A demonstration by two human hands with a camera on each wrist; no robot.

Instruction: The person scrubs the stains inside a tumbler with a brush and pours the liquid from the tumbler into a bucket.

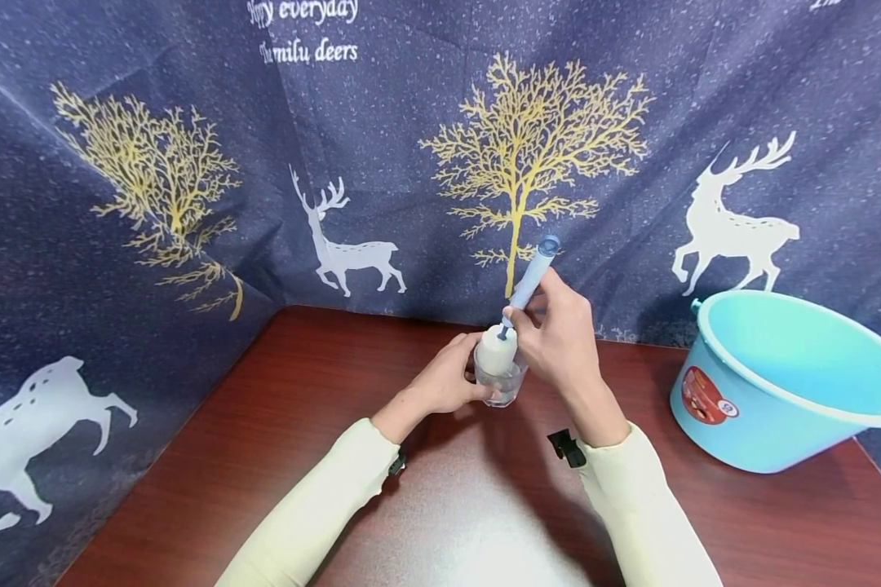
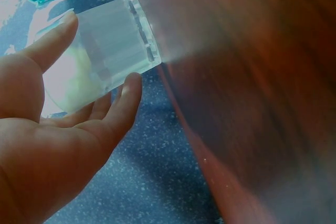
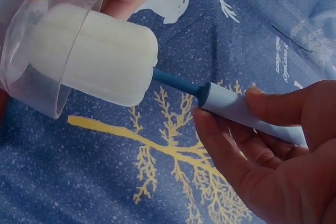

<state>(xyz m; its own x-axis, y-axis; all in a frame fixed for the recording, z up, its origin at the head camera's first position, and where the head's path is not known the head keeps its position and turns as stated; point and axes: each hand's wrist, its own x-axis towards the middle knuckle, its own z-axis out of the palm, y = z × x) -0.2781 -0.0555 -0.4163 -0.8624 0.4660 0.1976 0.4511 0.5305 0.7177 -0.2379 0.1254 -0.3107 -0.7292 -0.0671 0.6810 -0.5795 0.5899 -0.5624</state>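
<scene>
My left hand (image 1: 446,380) grips a clear cup (image 1: 502,390), with the thumb and fingers on opposite sides of its wall in the left wrist view. My right hand (image 1: 565,330) pinches the light blue handle (image 3: 236,109) of a sponge cup brush (image 1: 532,279). The brush's white sponge head (image 3: 113,59) is partly inside the cup, and its upper part stands out past the rim. A dark blue stem (image 3: 176,81) joins sponge and handle. The handle tilts up to the right in the head view. Whether the cup's base touches the table cannot be told.
A light blue bucket (image 1: 749,399) with a red label stands to the right on the brown wooden table (image 1: 301,383). Behind the table hangs a dark blue cloth (image 1: 440,122) printed with white deer and yellow trees.
</scene>
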